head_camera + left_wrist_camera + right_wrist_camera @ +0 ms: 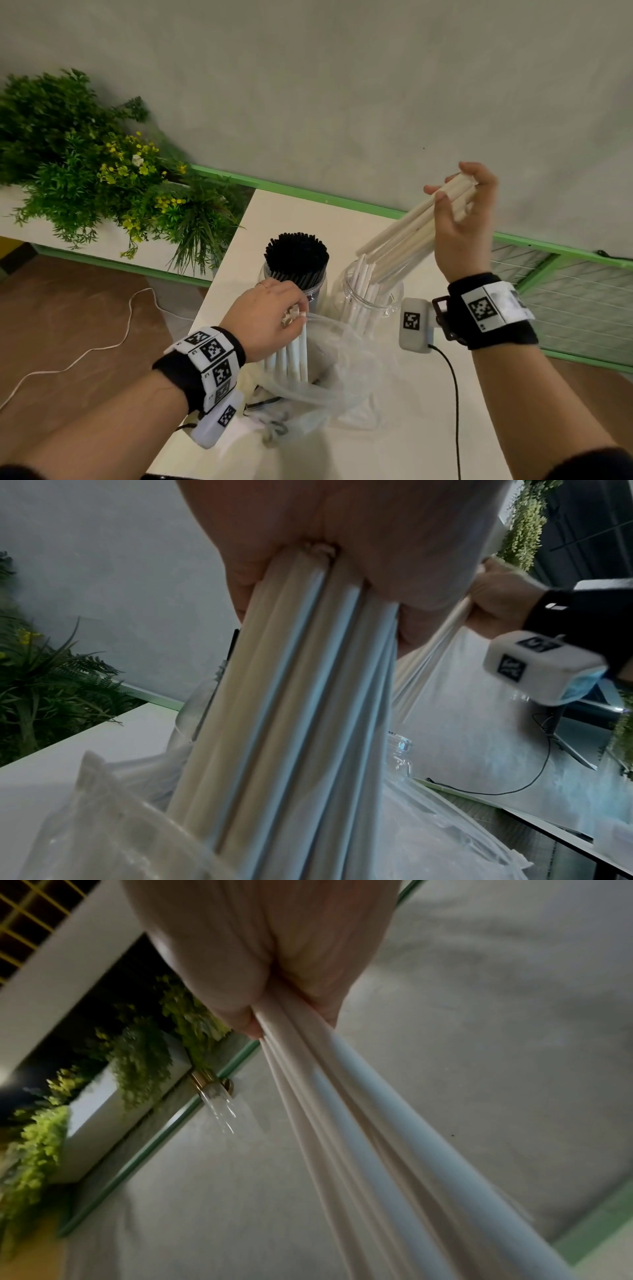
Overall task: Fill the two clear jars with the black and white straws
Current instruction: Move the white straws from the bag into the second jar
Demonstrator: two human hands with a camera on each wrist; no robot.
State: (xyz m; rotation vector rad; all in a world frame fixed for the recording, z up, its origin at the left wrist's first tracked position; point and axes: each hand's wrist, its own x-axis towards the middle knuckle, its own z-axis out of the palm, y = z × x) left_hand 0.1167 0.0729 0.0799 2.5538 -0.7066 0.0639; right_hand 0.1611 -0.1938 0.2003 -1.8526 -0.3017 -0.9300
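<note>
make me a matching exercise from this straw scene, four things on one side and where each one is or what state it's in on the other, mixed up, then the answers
Things
1. black straws
2. right hand
3. left hand
4. plastic bag

Places or states
A. grips white straws standing in the bag
B. lies crumpled on the table, in front of the jars
C. packed upright in the left jar
D. holds a bunch of white straws slanted over the right jar's mouth

Pairs: 1-C, 2-D, 3-A, 4-B
</note>
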